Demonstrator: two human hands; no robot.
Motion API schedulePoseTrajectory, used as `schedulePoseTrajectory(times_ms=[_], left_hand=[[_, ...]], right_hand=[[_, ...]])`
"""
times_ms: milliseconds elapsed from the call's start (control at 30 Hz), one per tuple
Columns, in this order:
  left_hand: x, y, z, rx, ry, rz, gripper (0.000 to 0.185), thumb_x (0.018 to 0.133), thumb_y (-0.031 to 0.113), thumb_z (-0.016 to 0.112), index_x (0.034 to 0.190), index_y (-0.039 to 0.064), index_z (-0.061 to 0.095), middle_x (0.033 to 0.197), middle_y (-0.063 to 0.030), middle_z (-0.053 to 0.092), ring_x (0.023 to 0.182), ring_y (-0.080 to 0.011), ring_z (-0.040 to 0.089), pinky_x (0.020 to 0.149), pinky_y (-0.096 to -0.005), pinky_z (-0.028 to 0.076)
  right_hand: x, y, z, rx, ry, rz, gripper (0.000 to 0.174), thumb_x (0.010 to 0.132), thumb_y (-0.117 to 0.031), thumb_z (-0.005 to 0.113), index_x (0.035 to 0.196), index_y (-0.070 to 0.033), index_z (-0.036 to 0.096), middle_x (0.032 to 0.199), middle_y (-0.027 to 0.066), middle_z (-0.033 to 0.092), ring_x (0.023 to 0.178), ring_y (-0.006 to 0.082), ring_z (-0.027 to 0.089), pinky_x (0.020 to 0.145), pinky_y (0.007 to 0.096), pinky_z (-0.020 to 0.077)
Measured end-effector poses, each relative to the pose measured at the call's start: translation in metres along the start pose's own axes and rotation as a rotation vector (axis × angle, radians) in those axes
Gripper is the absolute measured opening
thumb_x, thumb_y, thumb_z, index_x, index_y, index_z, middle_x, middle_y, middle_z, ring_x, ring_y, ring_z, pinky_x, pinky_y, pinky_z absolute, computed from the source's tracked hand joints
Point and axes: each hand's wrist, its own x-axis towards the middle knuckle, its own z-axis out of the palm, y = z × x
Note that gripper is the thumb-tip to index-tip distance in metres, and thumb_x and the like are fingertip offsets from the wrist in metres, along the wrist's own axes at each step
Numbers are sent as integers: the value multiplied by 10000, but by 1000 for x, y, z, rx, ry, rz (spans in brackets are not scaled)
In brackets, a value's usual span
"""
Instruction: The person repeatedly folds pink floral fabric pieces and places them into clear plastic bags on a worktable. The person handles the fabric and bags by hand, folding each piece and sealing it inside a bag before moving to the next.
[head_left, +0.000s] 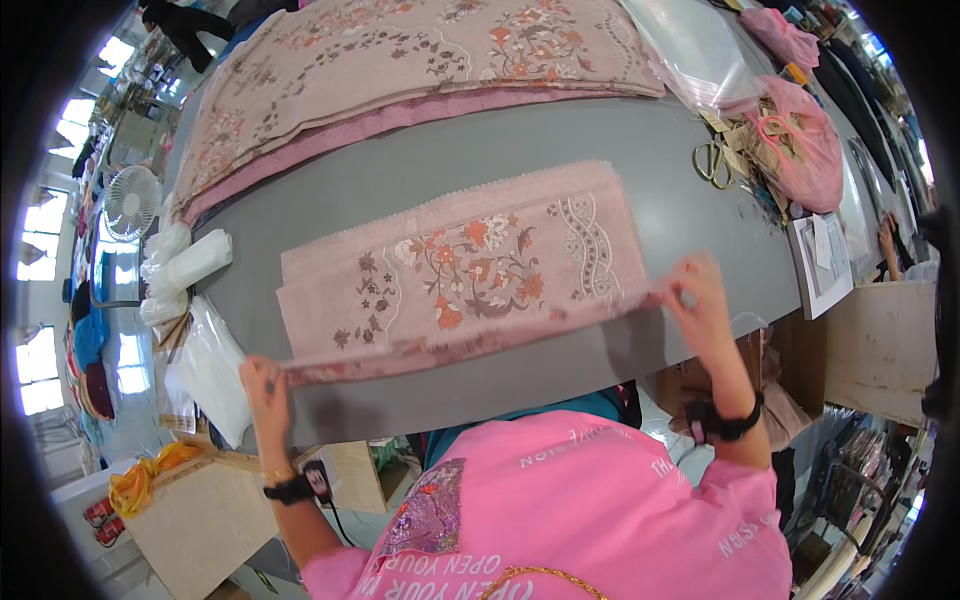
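A pink floral-printed cloth (480, 262) lies folded on the grey table (480, 146) before me. Its near edge is raised off the surface and stretched between my two hands. My left hand (265, 382) pinches the left corner of that edge. At the right corner, my right hand (694, 300) grips the same edge between thumb and fingers, slightly blurred. Orange and white flowers, dark brown leaves and a white wavy lace border show on the cloth's upper face. Its far edge is scalloped and rests on the tabletop.
A stack of similar floral cloths (360, 67) spans the table's far side. To the right are scissors (712, 165), a pink plastic bag (806, 142) of tags and clear plastic sleeves (697, 56). White plastic rolls (199, 259) and bags (210, 367) lie at left.
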Motion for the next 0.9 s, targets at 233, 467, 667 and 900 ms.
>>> schedulePoseTrajectory(times_ms=[233,467,667,900], left_hand=[[157,-2,29,126,-230,-116,281,897,91,696,1161,16,638,1271,-207,588,1233,-394,526,1077,-437,412],[120,126,127,34,-289,261,593,915,247,701,1436,34,517,1541,-220,439,1451,-429,368,1214,-496,295],[46,53,83,243,-24,-659,624,946,305,727,1404,-48,491,1519,-270,429,1431,-414,389,1221,-526,264],[47,98,104,-1495,521,-773,472,1016,186,624,1429,-2,493,1483,-166,508,1386,-280,479,1159,-470,394]], right_hand=[[141,30,56,-199,49,-141,206,807,-197,805,942,-63,725,927,80,647,970,329,572,862,446,458],[95,-72,158,-54,-268,-352,590,852,-312,759,1381,-110,594,1492,173,523,1431,366,419,1194,512,314],[49,2,85,-318,-115,141,617,946,-344,686,1462,-63,497,1573,227,406,1487,402,321,1232,523,229],[33,7,83,742,46,522,467,1009,-289,644,1336,22,525,1378,201,575,1284,302,567,1083,435,437]])
